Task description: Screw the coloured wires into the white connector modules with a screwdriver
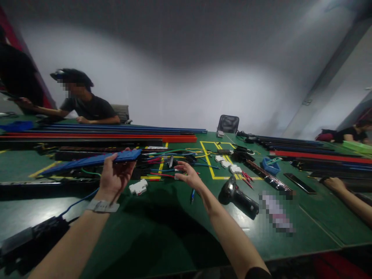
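Note:
My left hand [117, 174] is closed around a long blue strip [95, 159], lifted and tilted above the table. Its far left end reaches over dark bars. Over a bundle of coloured wires [162, 159] is my right hand [188, 176], fingers slightly bent and apart from the thumb. A small white piece shows between its fingertips and thumb; whether they touch it I cannot tell. A white plastic block [138, 187] lies on the green table [171, 232] between my hands, and a short blue piece [192, 196] lies below my right hand.
A black handheld scanner [238, 197] lies right of my right arm. Beyond it are white blocks [225, 163], a blue bin [271, 166] and a phone [299, 183]. Long red bars [174, 138] lie at the back. A co-worker [87, 100] sits far left; another person's hand [335, 185] is at right.

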`<act>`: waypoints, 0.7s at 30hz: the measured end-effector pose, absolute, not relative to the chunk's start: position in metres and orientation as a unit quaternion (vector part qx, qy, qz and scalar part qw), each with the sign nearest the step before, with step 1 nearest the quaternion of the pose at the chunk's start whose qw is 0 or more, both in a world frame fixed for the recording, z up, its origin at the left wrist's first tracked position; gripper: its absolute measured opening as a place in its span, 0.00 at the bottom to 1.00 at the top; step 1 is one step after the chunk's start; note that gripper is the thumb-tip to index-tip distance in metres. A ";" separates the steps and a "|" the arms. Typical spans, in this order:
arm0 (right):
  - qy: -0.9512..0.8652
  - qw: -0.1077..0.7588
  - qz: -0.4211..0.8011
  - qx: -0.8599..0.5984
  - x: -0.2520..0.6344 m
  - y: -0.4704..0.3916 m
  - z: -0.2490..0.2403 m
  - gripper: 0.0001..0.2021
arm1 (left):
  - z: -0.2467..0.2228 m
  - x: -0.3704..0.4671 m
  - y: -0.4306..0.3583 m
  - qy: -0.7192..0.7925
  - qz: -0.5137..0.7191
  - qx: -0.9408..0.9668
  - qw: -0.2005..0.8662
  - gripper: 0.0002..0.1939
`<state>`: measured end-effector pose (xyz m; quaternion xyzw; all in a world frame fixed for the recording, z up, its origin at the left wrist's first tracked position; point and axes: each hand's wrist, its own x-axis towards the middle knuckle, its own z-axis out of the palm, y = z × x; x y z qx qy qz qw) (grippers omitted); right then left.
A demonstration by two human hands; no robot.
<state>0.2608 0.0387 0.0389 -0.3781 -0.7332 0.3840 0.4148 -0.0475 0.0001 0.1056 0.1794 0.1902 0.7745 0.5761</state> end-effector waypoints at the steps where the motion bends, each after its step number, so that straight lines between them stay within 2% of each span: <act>1: -0.723 0.427 0.411 -0.355 0.262 0.030 0.040 0.35 | 0.098 -0.036 0.003 0.205 0.758 0.161 0.598 0.11; 4: -0.626 0.467 0.577 -0.240 0.266 0.003 0.042 0.40 | 0.073 0.002 0.008 0.230 0.751 0.130 0.605 0.10; 7: -0.484 0.506 0.679 -0.221 0.272 -0.013 0.038 0.33 | 0.048 0.032 0.009 0.249 0.725 0.123 0.631 0.11; 10: -0.393 0.544 0.690 -0.270 0.279 -0.018 0.029 0.25 | 0.028 0.048 0.008 0.259 0.710 0.113 0.645 0.11; 17: -0.367 0.543 0.697 -0.291 0.297 -0.018 0.005 0.19 | 0.012 0.050 0.000 0.289 0.659 0.123 0.683 0.08; 19: -0.362 0.543 0.701 -0.289 0.302 -0.016 -0.001 0.18 | 0.012 0.047 -0.008 0.311 0.607 0.163 0.713 0.08; 21: -0.358 0.542 0.704 -0.288 0.304 -0.012 -0.008 0.17 | 0.011 0.043 -0.019 0.352 0.491 0.242 0.759 0.12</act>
